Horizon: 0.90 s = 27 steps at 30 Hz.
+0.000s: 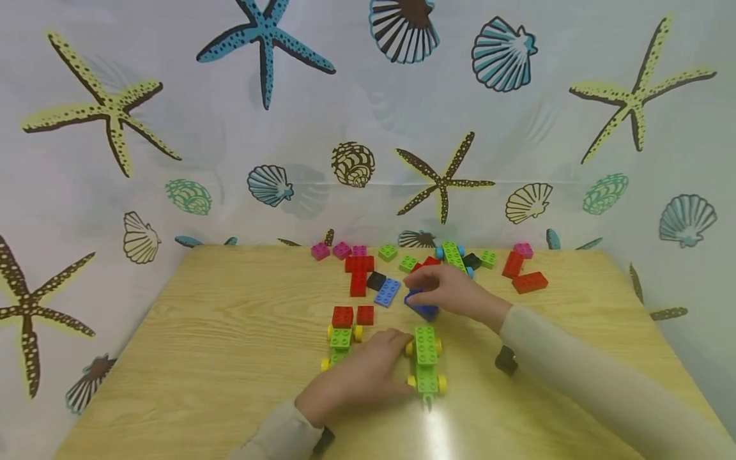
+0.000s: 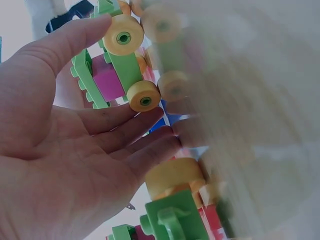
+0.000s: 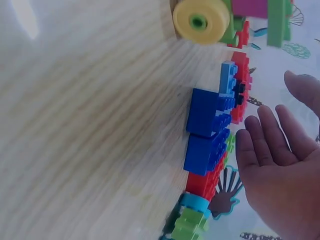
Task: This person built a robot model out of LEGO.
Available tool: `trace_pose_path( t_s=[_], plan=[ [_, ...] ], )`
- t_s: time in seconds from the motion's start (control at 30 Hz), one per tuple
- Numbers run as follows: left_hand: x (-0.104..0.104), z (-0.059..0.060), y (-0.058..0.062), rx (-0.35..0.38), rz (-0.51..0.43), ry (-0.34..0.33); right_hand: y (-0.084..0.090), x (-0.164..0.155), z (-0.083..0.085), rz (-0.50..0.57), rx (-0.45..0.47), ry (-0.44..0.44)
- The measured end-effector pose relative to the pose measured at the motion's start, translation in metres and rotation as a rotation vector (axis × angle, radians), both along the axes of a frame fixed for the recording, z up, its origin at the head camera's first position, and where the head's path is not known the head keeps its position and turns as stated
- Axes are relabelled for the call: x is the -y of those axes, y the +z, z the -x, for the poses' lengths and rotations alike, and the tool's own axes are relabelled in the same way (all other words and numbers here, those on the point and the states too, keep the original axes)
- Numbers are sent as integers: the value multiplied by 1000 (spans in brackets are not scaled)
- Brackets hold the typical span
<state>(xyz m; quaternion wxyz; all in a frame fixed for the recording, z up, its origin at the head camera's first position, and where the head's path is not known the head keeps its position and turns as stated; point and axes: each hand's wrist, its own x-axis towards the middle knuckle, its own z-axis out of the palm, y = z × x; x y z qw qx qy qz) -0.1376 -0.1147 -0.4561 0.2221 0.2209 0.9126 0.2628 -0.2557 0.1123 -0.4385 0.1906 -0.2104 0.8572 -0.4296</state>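
My left hand [image 1: 368,374] lies beside a light green toy car [image 1: 427,351] with yellow wheels and a hook at its near end. In the left wrist view its thumb and fingers are nearly straight and reach the wheels [image 2: 124,35] on one side; a pink brick [image 2: 106,79] sits in the car's middle. To that hand's left stands another green car [image 1: 340,338] with a red brick [image 1: 342,316] on its far end. Above two dark blue bricks [image 1: 424,311] hovers my right hand [image 1: 451,291], its fingers extended and apart from them in the right wrist view.
Behind the hands lie red bricks [image 1: 358,281], a light blue brick [image 1: 388,292], a black brick [image 1: 376,280] and several pink and green ones. A green piece with blue wheels [image 1: 453,255] stands at the back. Red bricks [image 1: 529,282] lie right. A shell-patterned cloth [image 1: 368,115] hangs behind the table.
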Motion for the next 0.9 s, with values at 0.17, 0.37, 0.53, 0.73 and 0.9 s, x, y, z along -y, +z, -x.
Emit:
trace_pose_path(
  t_s=[0.17,0.37,0.53,0.73,0.9],
  plan=[
    [0,-2,0,-20,14,-26,2,17,6,-35,-22,97],
    [1,-4,-1,-59,20,-48,-1,41,10,-100,-57,176],
    [1,-7,2,-43,14,-40,-7,57,14,-114,-82,208],
    [0,-10,2,-24,13,-25,-14,69,14,-188,-146,265],
    [1,-10,2,-19,20,-24,-13,75,14,-212,-193,295]
  ],
)
